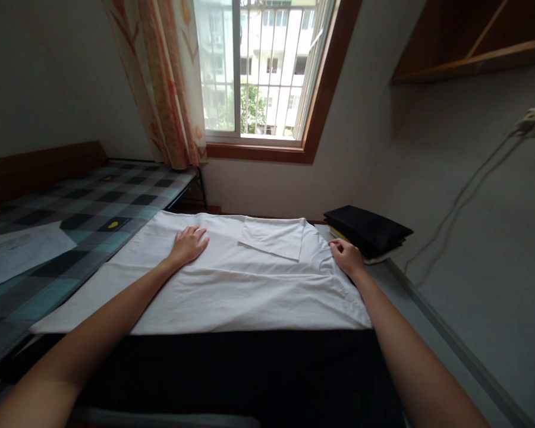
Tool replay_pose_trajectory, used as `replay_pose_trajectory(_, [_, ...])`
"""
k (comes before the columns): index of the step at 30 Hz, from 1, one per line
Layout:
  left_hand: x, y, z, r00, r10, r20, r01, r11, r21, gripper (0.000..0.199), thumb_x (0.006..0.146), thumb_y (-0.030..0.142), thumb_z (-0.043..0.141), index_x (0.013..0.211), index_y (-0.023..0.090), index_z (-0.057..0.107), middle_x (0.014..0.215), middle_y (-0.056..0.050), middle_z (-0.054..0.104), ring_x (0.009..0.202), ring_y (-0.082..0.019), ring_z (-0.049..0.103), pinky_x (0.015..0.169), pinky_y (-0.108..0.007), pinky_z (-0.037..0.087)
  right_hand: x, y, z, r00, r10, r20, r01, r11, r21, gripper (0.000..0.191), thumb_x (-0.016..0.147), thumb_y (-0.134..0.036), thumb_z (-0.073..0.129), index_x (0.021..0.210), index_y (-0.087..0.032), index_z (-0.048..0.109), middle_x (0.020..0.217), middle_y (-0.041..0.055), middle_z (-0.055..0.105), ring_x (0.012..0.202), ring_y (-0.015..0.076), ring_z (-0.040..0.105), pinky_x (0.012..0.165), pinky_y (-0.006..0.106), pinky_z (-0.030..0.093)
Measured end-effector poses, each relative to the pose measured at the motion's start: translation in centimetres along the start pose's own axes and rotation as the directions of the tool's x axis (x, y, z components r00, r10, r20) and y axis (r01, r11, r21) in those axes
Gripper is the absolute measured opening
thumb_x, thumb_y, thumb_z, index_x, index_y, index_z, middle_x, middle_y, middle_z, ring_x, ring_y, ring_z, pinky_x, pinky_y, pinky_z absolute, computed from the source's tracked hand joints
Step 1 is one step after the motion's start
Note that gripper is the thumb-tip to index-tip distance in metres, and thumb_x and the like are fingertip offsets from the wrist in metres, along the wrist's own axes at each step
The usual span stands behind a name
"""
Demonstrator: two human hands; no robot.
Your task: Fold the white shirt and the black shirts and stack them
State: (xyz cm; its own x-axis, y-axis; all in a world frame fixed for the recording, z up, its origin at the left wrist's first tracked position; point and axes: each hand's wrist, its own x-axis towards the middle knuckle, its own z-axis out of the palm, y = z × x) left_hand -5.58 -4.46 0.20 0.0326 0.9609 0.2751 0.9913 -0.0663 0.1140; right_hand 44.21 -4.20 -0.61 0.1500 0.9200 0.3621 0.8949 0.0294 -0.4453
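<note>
A white cloth garment (249, 297) lies spread out over a black cloth (249, 374), with some creases across it. A white rectangular flap, like a pocket (274, 238), shows near its far edge. My left hand (189, 245) rests flat on the left part of the white garment, fingers spread. At the garment's right edge, my right hand (345, 255) has its fingers curled together, pinching the white fabric.
Black folded items (368, 229) are stacked just beyond my right hand. On the left is a bed with a checkered cover (111, 205), holding a paper sheet (22, 249). A window, curtain (169, 83), wall shelf (472, 65) and plugged cable (472, 172) lie farther out.
</note>
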Motion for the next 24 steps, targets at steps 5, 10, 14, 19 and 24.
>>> replay_pose_trajectory(5, [-0.01, 0.02, -0.06, 1.000, -0.002, 0.000, 0.002, 1.000, -0.008, 0.045, 0.092, 0.042, 0.042, 0.130, 0.023, 0.056, 0.137, -0.011, 0.052, 0.128, -0.026, 0.043, 0.106, -0.043, 0.031, -0.02, -0.09, -0.05, 1.000, 0.007, -0.003, -0.007, 1.000, 0.004, 0.032, 0.082, -0.036, 0.046, 0.091, -0.020, 0.072, 0.074, 0.0071, 0.068, 0.070, 0.0217, 0.063, 0.064, 0.029, 0.043])
replay_pose_trajectory(10, [0.01, -0.02, 0.00, 1.000, -0.002, -0.004, 0.002, 1.000, 0.001, 0.044, 0.092, 0.042, 0.041, 0.129, 0.024, 0.056, 0.137, -0.010, 0.052, 0.129, -0.025, 0.042, 0.106, -0.042, 0.031, -0.04, -0.07, 0.00, 1.000, 0.010, -0.011, -0.010, 1.000, -0.001, 0.032, 0.082, -0.036, 0.046, 0.091, -0.020, 0.072, 0.074, 0.0072, 0.069, 0.070, 0.0217, 0.063, 0.065, 0.029, 0.043])
replay_pose_trajectory(14, [-0.02, 0.02, -0.04, 1.000, 0.003, 0.000, -0.003, 1.000, 0.009, 0.045, 0.092, 0.042, 0.041, 0.130, 0.023, 0.056, 0.137, -0.011, 0.052, 0.129, -0.025, 0.043, 0.105, -0.041, 0.031, -0.01, 0.08, 0.09, 1.000, 0.004, -0.009, -0.004, 1.000, 0.003, 0.033, 0.082, -0.037, 0.045, 0.091, -0.020, 0.072, 0.075, 0.0072, 0.069, 0.071, 0.0217, 0.063, 0.065, 0.029, 0.043])
replay_pose_trajectory(19, [-0.06, 0.07, -0.10, 1.000, -0.003, 0.003, 0.002, 1.000, 0.016, 0.044, 0.092, 0.043, 0.041, 0.130, 0.024, 0.055, 0.138, -0.010, 0.052, 0.129, -0.025, 0.042, 0.106, -0.041, 0.031, 0.06, 0.24, 0.19, 1.000, -0.016, -0.016, 0.016, 1.000, 0.012, 0.033, 0.081, -0.037, 0.045, 0.090, -0.020, 0.072, 0.073, 0.0070, 0.068, 0.070, 0.0215, 0.063, 0.065, 0.029, 0.043])
replay_pose_trajectory(24, [0.00, -0.02, 0.04, 1.000, -0.003, 0.001, 0.003, 1.000, 0.009, 0.044, 0.092, 0.043, 0.041, 0.130, 0.024, 0.056, 0.138, -0.010, 0.052, 0.129, -0.025, 0.042, 0.106, -0.042, 0.030, 0.07, 0.24, 0.18, 1.000, -0.010, -0.016, 0.010, 1.000, 0.012, 0.033, 0.081, -0.037, 0.045, 0.089, -0.020, 0.072, 0.074, 0.0070, 0.069, 0.069, 0.0212, 0.063, 0.064, 0.029, 0.043])
